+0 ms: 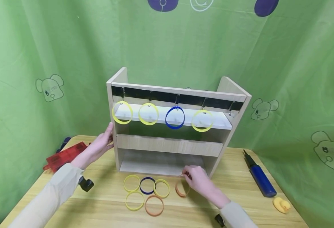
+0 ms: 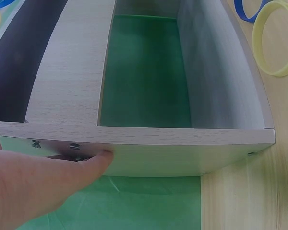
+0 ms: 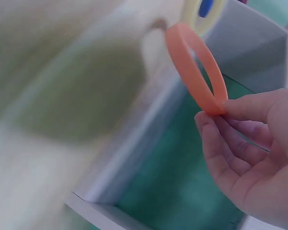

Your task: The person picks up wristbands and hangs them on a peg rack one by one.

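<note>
A pale wooden shelf rack [image 1: 170,145] stands on the table, with a black strip [image 1: 164,95] of hooks along its upper front. My left hand [image 1: 100,144] rests against the rack's left side panel [image 2: 163,155], thumb stretched along it. In my right hand [image 1: 199,180], thumb and fingertips pinch an orange wristband [image 3: 189,72] by one edge, low in front of the bottom shelf. Yellow wristbands [image 1: 122,122] and one blue wristband [image 1: 175,127] hang from the hooks. On the table lie yellow wristbands [image 1: 134,209], a dark blue wristband [image 1: 146,193] and another orange wristband [image 1: 154,215].
A red translucent case [image 1: 67,155] lies behind my left forearm. At the table's right side are a blue hand pump [image 1: 262,180] with a black nozzle and a yellow rubber duck [image 1: 281,205]. A green curtain [image 1: 167,41] surrounds the table. One hook [image 1: 231,111] shows at the strip's right end.
</note>
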{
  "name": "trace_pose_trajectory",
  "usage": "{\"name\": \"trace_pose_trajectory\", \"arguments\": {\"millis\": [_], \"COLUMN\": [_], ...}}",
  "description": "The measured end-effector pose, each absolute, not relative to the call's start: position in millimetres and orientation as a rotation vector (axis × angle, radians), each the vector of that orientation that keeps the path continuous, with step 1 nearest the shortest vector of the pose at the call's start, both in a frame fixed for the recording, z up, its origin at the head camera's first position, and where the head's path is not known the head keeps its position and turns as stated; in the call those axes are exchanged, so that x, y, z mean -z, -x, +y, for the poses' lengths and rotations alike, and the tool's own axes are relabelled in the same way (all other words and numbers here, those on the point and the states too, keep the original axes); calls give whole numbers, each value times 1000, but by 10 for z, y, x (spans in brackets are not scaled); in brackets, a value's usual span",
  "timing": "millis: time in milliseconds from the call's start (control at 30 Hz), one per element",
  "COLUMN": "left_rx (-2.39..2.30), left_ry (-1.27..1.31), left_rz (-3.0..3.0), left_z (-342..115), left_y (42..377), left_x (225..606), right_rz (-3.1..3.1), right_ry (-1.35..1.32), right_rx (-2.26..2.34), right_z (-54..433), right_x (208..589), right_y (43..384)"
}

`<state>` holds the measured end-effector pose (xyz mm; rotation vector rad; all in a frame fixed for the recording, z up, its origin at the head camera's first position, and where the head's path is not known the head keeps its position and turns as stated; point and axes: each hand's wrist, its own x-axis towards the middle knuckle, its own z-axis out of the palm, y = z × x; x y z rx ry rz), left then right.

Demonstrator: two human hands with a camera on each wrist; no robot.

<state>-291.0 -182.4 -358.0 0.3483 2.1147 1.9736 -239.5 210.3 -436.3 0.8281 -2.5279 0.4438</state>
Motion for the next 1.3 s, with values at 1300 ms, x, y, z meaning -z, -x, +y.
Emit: {"name": "trace_pose_trajectory", "arguments": {"millis": [1300], "left_rx": [-1964], "left_ry": [-353], "left_rz": [2117], "left_z": [-1832], "left_y": [2912], "left_x": [3588], "right_rz": [-2145], "right_ry": [-618], "right_rx": [-265], "right_z": [2826], "right_x": [1926], "right_y": [2146]}}
